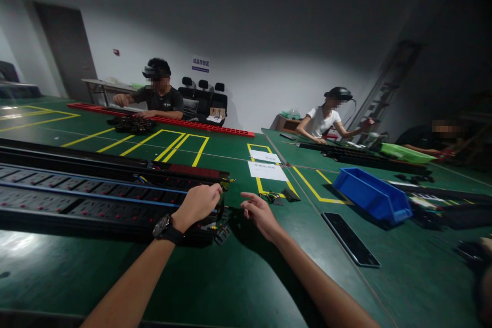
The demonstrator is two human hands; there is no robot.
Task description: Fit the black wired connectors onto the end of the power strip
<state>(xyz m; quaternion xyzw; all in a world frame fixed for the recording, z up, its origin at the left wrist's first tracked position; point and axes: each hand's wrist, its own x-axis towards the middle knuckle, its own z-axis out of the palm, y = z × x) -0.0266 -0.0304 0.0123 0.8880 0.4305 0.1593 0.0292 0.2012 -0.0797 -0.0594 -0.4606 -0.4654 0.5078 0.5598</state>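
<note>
A long black slatted panel [115, 200] with rows of small red dots and blue strips lies on the green table to my left. My left hand [202, 204], with a watch [163, 226] on its wrist, is over the right end of this panel. Its fingers are curled down and closed there; what they pinch, if anything, is hidden. Just right of that end, my right hand [259, 213] hovers with fingers apart, the index stretched toward the panel, nothing seen in it. Below the left hand, a small black slotted piece [222, 234] and thin wires stick out from the panel's end.
Small black parts with wires [273, 197] lie beyond my right hand, near white paper sheets [268, 171]. To the right are a phone [350, 240] and a blue bin [371, 196]. Across the table, several people work near a red rail [230, 130] and a green tray [407, 153].
</note>
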